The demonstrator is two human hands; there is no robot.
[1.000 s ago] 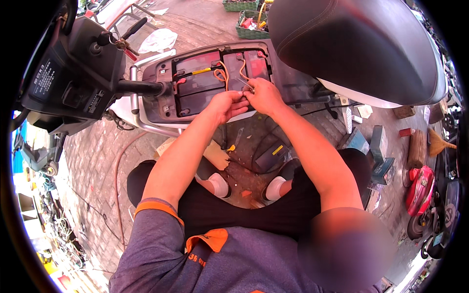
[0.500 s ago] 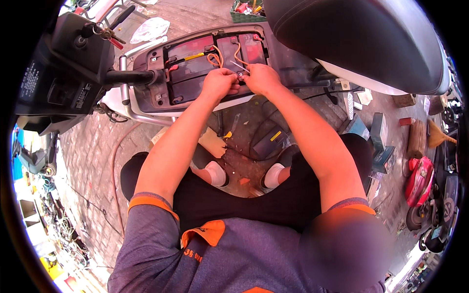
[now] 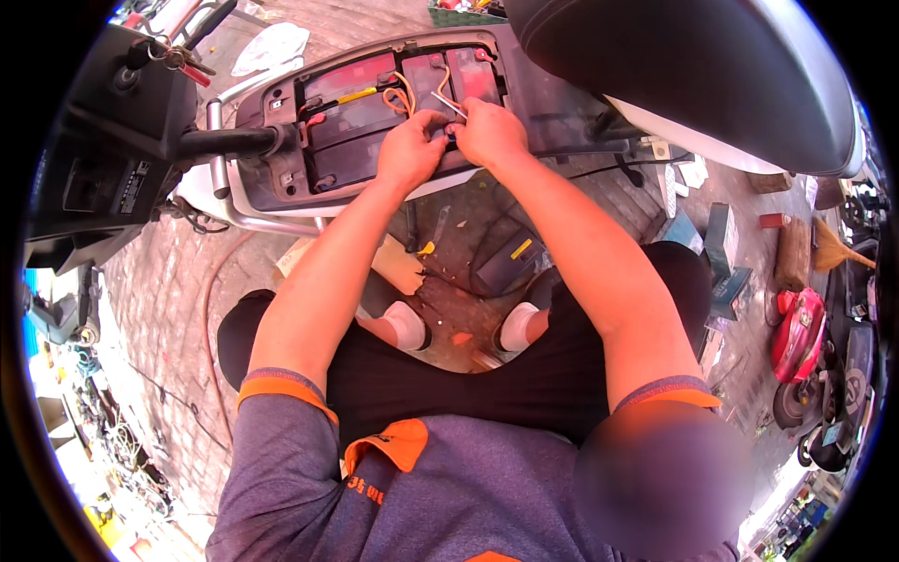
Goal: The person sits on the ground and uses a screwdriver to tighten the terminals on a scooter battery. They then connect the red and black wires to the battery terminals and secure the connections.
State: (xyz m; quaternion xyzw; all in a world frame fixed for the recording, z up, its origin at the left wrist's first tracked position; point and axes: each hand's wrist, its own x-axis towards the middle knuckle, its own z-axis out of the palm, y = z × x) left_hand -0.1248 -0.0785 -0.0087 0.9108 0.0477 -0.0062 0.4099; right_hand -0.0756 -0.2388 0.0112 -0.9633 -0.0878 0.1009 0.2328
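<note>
1. Fingers of the right hand [image 3: 492, 134] grip one thin tool [image 3: 448, 104], slanted over the batteries [image 3: 348, 150].
2. Left hand [image 3: 409, 148]: fingers bunched narrow, just beside the right; their grip, I cannot tell.
3. Orange wires [image 3: 410, 94]: two visible.
4. Batteries: seated in one bay [image 3: 265, 178], partly covered by both hands; count unclear.
5. Seat [image 3: 702, 89]: one, cut off above.
6. Floor [image 3: 159, 300]: paved, with scattered items.

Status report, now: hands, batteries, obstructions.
Left hand over the batteries, grip unclear. Right hand holding slim metal tool. Batteries exposed in their bay. Orange wire looped just beyond left hand.
</note>
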